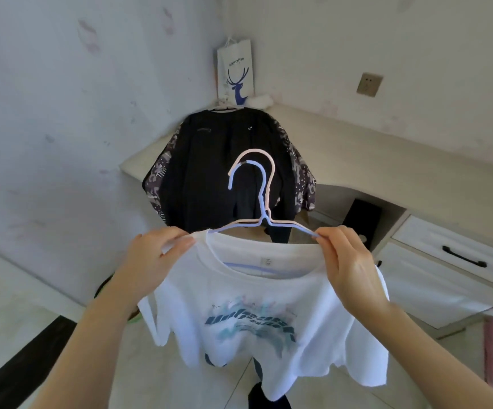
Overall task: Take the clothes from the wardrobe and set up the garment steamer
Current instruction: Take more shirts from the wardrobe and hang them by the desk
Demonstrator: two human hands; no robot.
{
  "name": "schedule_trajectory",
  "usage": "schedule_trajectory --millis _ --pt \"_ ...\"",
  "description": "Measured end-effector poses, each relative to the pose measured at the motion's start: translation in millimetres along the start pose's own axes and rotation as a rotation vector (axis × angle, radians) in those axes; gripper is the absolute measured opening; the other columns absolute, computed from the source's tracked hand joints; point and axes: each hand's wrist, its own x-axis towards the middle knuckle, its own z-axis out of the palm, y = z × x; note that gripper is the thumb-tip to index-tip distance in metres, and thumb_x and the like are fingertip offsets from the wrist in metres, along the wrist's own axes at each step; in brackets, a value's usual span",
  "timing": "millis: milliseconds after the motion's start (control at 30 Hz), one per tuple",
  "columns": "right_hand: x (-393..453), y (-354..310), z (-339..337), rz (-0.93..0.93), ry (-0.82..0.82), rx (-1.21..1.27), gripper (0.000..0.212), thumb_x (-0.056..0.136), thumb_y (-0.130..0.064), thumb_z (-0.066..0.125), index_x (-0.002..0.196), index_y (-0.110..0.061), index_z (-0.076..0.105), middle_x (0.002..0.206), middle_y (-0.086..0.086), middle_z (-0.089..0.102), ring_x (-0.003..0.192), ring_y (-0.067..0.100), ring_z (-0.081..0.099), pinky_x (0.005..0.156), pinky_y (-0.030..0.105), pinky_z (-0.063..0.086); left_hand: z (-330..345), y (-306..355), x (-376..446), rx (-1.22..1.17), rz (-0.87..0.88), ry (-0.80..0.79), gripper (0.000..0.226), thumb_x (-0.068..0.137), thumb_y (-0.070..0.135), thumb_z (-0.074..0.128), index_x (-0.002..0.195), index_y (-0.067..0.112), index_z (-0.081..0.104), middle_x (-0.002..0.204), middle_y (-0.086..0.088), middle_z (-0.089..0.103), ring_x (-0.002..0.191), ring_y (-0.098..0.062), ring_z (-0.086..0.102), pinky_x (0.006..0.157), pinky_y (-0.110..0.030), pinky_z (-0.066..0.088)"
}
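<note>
So both hands are up in front of the person, holding a white T-shirt (257,314) with a teal and blue print on the chest. The left hand (154,255) pinches the shirt's left shoulder at the collar, fingers curled round the fabric. The right hand (348,267) pinches the other end, gripping the tip of the hangers (257,202) right where the collar meets it. There are 2 hangers stacked together, 1 pink and 1 lilac-blue, hooks pointing up, and their lower bar shows inside the neck opening. The shirt hangs loose below the hands, well above the floor.

Behind it, a pile of dark clothes (224,172) with patterned sleeves is draped over the corner of a pale worktop (372,154), hanging off the front edge. A white paper bag (236,75) with a blue deer on it stands in the corner against the wall. A wall socket (369,84) sits to the right, and the worktop has drawers (457,255) with a black handle.
</note>
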Motion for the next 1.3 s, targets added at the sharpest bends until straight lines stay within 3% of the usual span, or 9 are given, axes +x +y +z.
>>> schedule_trajectory --millis 100,167,300,433,567,800,1167,1300 --pt "41 17 18 0.015 -0.007 -0.004 0.028 0.098 -0.025 0.044 0.104 -0.009 0.066 0.087 0.0 0.058 0.077 0.022 0.057 0.067 0.027 0.047 13 -3 32 0.088 0.047 0.156 0.043 0.09 0.057 0.034 0.086 0.023 0.059 0.073 0.011 0.054 0.077 -0.02 0.049 0.076 -0.044 0.045" --pt "71 31 28 0.015 -0.009 0.022 0.023 0.096 -0.02 0.049 0.105 -0.008 0.067 0.089 -0.001 0.058 0.079 0.019 0.058 0.07 0.02 0.043 21 -2 58 0.16 0.05 0.236 0.033 0.093 0.049 0.035 0.087 0.024 0.056 0.071 0.011 0.051 0.072 -0.021 0.045 0.069 -0.043 0.045" --pt "127 67 50 -0.037 -0.032 0.06 0.024 0.096 -0.021 0.05 0.106 -0.007 0.066 0.092 0.002 0.06 0.084 0.021 0.059 0.074 0.028 0.047 31 -2 114 0.298 0.008 0.294 0.036 0.096 0.045 0.029 0.099 0.025 0.06 0.086 0.005 0.061 0.075 -0.021 0.047 0.076 -0.039 0.038" --pt "174 91 67 -0.086 -0.014 0.055 0.024 0.096 -0.02 0.05 0.105 -0.005 0.066 0.093 0.004 0.06 0.084 0.021 0.059 0.075 0.023 0.045 39 7 156 0.467 -0.092 0.396 0.034 0.099 0.039 0.029 0.1 0.024 0.06 0.088 0.006 0.062 0.08 -0.024 0.058 0.093 -0.043 0.034" --pt "225 103 82 -0.132 -0.049 0.096 0.024 0.097 -0.02 0.048 0.105 -0.005 0.066 0.094 0.005 0.059 0.084 0.02 0.057 0.079 0.025 0.045 34 14 191 0.473 -0.096 0.558 0.031 0.098 0.033 0.038 0.102 0.019 0.064 0.088 0.001 0.062 0.077 -0.026 0.057 0.083 -0.043 0.035" --pt "313 110 101 -0.219 -0.01 0.124 0.021 0.096 -0.015 0.05 0.103 -0.004 0.066 0.091 0.007 0.061 0.076 0.021 0.057 0.072 0.019 0.041 10 20 262 0.512 -0.083 0.754 0.027 0.099 0.031 0.042 0.106 0.019 0.066 0.091 -0.001 0.06 0.084 -0.027 0.053 0.081 -0.043 0.032" --pt "441 127 160 -0.286 0.102 0.092 0.035 0.099 -0.028 0.039 0.11 -0.01 0.066 0.096 0.003 0.062 0.084 0.02 0.059 0.071 0.026 0.045 -14 -15 397 0.477 0.007 0.863 0.027 0.098 0.03 0.044 0.106 0.018 0.067 0.089 -0.001 0.059 0.083 -0.025 0.053 0.08 -0.042 0.031" --pt "497 128 191 -0.264 0.123 0.057 0.033 0.099 -0.029 0.037 0.115 -0.013 0.062 0.098 0.003 0.06 0.085 0.02 0.057 0.068 0.035 0.048 -26 -33 455 0.433 0.007 0.879 0.027 0.098 0.031 0.043 0.106 0.02 0.067 0.089 0.001 0.058 0.084 -0.023 0.053 0.082 -0.041 0.03"
